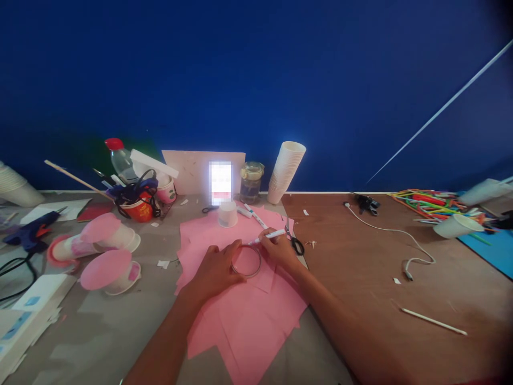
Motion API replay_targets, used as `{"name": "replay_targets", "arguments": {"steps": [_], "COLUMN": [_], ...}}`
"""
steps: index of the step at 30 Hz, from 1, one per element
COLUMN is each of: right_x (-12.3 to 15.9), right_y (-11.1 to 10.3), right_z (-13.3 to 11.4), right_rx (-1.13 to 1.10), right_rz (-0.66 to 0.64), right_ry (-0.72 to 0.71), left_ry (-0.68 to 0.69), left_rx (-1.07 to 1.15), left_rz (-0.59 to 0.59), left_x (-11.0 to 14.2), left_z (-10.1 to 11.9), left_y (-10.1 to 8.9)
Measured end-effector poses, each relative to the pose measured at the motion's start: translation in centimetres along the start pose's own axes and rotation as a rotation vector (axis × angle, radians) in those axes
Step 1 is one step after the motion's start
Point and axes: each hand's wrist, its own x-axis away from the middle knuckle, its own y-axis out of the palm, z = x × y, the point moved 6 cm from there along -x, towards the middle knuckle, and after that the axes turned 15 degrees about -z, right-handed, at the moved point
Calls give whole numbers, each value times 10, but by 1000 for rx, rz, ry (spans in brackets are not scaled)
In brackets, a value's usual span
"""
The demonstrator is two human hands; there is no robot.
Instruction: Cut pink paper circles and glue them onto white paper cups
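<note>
Pink paper sheets [244, 326] with ragged edges lie in front of me. My left hand [218, 267] is closed around the left side of a thin round ring [247, 276], pressing it flat on the paper with thumb and fingers. In my right hand [278, 248] is a white marker [274, 235], tilted, its tip by the ring's far edge. Whether the tip touches the paper I cannot tell. Beyond my hands stand a white paper cup [227, 214] and a second marker [255, 216]. Black-handled scissors [297, 246] lie beside my right hand.
At the back are a glass jar [251, 182], a tall stack of paper cups [286, 171] and a lit screen [221, 182]. On the left sit cups with pink discs [106, 270] and a glue gun [32, 230]. A white cable [396, 235] crosses the right side.
</note>
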Motion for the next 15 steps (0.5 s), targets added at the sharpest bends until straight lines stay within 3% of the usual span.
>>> {"name": "replay_targets", "arguments": {"steps": [9, 15], "right_x": [24, 43], "right_y": [-15, -5], "right_z": [-10, -37], "right_rx": [151, 431], "right_rz": [-67, -166], "right_ry": [9, 14], "left_ry": [-28, -41], "left_rx": [4, -15], "left_rz": [0, 2], "left_x": [-3, 0], "left_z": [-3, 0], "left_y": [2, 1]}}
